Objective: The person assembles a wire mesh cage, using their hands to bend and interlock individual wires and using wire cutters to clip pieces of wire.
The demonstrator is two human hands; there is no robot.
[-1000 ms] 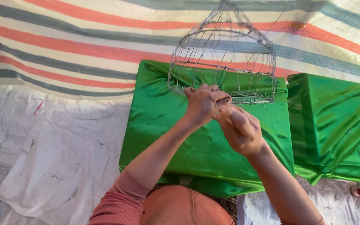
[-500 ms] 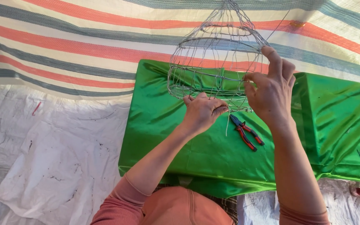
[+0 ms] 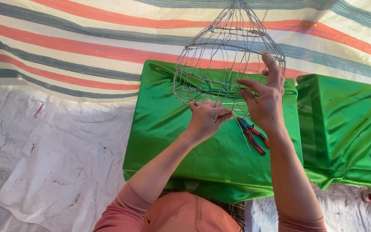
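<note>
- The wire cage frame [image 3: 228, 60] stands over the far edge of the green-draped block [image 3: 181, 141]; its long axis runs up and away from the person, narrowing to a peak beyond the top of the view; its wide lower rim lies just past both hands.
- The left hand [image 3: 207, 118] is curled shut on the lower rim wires at the near-left of the frame, knuckles toward the camera; exactly which strand it pinches cannot be told from this view.
- The right hand [image 3: 265, 96] is spread open against the frame's right side, fingers touching the wires but clasping nothing; it sits higher up the frame than the left hand.
- The red-handled pliers [image 3: 253, 135] lie loose on the green cloth just below the right wrist, handles pointing toward the near-right edge; the right hand is plainly the nearer one to them.
- Against the earlier frames: a second ago both hands were bunched together at the rim and the pliers were hidden; half a second ago the right hand had lifted away; now it has settled onto the frame's side, while the left hand has stayed at the rim.
</note>
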